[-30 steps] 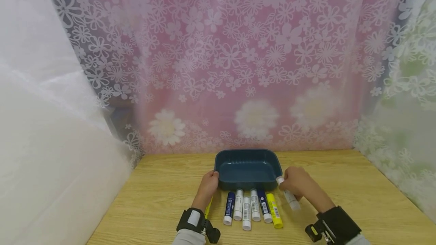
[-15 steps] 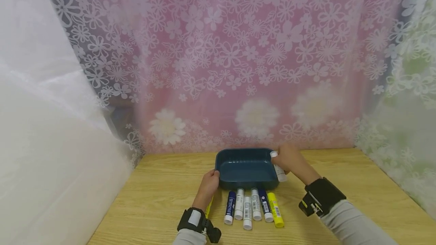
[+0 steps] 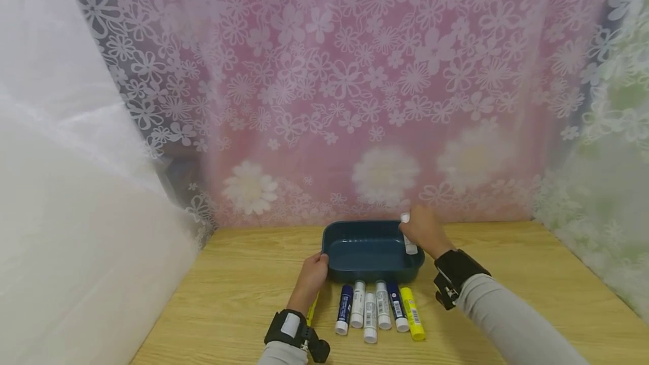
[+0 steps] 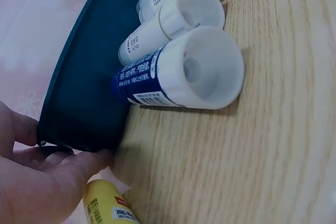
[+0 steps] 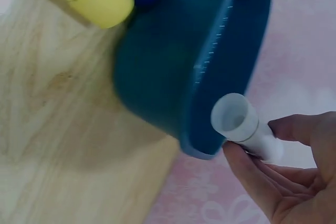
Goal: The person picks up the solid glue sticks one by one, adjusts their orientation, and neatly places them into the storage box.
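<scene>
My right hand (image 3: pixel 426 231) pinches a white glue stick (image 5: pixel 245 124) between thumb and fingers, over the right end of a dark teal plastic bin (image 3: pixel 375 276). In the right wrist view the stick's hollow end points toward the camera, close to the bin's rim. At the bin's front left corner, my left hand (image 3: pixel 310 279) grips the wall, thumb at the rim. In front of the bin several glue sticks lie in a row: a navy one (image 3: pixel 344 307) at the left, white ones (image 3: pixel 370 315) in the middle, and a yellow one (image 3: pixel 413 313) at the right.
Another yellow glue stick (image 4: pixel 107 203) lies beside my left hand, mostly hidden by it in the head view. The wooden table (image 3: pixel 228 292) ends at a pink flowered curtain (image 3: pixel 314 128) behind the bin. White sheeting (image 3: pixel 86 213) hangs on the left.
My right hand has carried the white glue stick from the right of the bin, up and leftward, to over its right end. My left hand has stayed at the bin's corner.
</scene>
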Available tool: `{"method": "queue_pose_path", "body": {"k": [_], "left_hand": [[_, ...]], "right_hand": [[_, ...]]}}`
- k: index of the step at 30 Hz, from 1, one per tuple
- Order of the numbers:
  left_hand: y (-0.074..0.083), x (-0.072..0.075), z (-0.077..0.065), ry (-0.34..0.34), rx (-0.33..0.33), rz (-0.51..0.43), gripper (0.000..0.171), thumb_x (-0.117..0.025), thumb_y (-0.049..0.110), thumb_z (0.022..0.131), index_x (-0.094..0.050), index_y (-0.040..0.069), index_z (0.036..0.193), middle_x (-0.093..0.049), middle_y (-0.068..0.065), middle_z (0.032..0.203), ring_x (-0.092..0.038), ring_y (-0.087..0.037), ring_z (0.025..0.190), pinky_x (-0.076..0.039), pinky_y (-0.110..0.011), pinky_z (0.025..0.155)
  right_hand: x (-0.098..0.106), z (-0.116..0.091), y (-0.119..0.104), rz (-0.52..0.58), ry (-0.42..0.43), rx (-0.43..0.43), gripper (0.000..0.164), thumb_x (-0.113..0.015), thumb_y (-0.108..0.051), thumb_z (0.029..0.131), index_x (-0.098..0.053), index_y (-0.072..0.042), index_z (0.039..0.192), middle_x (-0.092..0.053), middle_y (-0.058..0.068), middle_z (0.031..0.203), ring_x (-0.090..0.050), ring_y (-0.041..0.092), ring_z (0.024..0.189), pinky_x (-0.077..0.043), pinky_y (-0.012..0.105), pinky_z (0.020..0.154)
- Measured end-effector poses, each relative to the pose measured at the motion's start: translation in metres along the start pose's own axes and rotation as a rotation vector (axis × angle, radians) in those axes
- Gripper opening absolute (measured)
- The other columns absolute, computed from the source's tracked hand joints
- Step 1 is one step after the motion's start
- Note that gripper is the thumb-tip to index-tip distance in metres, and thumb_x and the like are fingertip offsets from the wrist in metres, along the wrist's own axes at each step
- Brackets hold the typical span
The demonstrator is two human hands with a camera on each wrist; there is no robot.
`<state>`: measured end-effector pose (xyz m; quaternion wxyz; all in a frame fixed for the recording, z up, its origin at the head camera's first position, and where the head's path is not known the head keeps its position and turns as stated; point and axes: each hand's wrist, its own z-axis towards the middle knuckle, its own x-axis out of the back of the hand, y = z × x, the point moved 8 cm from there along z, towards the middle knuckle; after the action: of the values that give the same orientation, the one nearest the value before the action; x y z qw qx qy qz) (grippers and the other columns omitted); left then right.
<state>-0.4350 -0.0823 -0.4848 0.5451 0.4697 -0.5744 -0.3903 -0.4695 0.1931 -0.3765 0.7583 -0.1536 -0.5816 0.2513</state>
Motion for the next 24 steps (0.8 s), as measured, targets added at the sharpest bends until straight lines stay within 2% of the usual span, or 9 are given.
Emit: {"method": "queue_pose_path", "body": {"k": [5,8,12,15,20,24], "left_hand": [[-0.001,-0.002,0.001,-0.01,0.009,-0.001,0.047,-0.04,0.027,0.109,-0.05,0.001,0.148,-0.05,-0.022,0.152,-0.044,-0.044,0.142,-0.039,-0.063,0.111],[0.001,-0.002,0.0,-0.011,0.006,0.002,0.047,-0.04,0.026,0.109,-0.05,0.001,0.148,-0.049,-0.022,0.152,-0.044,-0.044,0.142,-0.04,-0.063,0.111],[0.002,-0.001,0.001,-0.013,0.004,0.007,0.047,-0.04,0.026,0.109,-0.05,0.0,0.148,-0.05,-0.022,0.152,-0.043,-0.044,0.143,-0.038,-0.062,0.113],[0.0,-0.001,0.003,-0.016,0.006,0.0,0.047,-0.039,0.026,0.109,-0.05,0.0,0.148,-0.049,-0.021,0.152,-0.041,-0.043,0.144,-0.036,-0.062,0.114],[-0.003,-0.001,0.003,-0.002,0.009,-0.01,0.047,-0.04,0.025,0.109,-0.051,-0.001,0.146,-0.05,-0.022,0.151,-0.042,-0.043,0.144,-0.034,-0.062,0.115],[-0.002,0.0,0.003,-0.002,0.002,-0.004,0.047,-0.041,0.024,0.109,-0.051,-0.002,0.146,-0.049,-0.023,0.151,-0.042,-0.043,0.144,-0.034,-0.062,0.115]], "right_hand": [[-0.014,-0.002,0.005,-0.05,0.011,0.036,0.045,-0.066,-0.007,0.091,-0.04,-0.014,0.055,-0.026,-0.003,0.053,-0.032,0.015,0.045,-0.027,0.028,0.049],[-0.021,-0.004,0.003,-0.107,0.007,0.065,0.048,-0.067,-0.005,0.09,-0.037,-0.016,0.053,-0.025,-0.005,0.051,-0.032,0.014,0.044,-0.026,0.028,0.049],[-0.029,-0.004,-0.001,-0.136,-0.013,0.102,0.042,-0.061,0.004,0.085,-0.039,-0.015,0.055,-0.027,-0.004,0.055,-0.032,0.013,0.046,-0.026,0.027,0.049],[-0.036,-0.002,-0.005,-0.175,-0.023,0.12,0.034,-0.057,0.009,0.083,-0.044,-0.01,0.058,-0.033,-0.001,0.058,-0.038,0.016,0.05,-0.031,0.029,0.05],[-0.047,-0.003,-0.007,-0.276,-0.044,0.128,0.018,-0.058,0.01,0.088,-0.061,0.0,0.074,-0.054,0.009,0.065,-0.056,0.021,0.06,-0.046,0.033,0.056],[-0.058,-0.006,-0.008,-0.34,-0.067,0.13,0.015,-0.058,0.009,0.092,-0.065,0.001,0.082,-0.058,0.012,0.068,-0.059,0.024,0.06,-0.046,0.034,0.056]]}}
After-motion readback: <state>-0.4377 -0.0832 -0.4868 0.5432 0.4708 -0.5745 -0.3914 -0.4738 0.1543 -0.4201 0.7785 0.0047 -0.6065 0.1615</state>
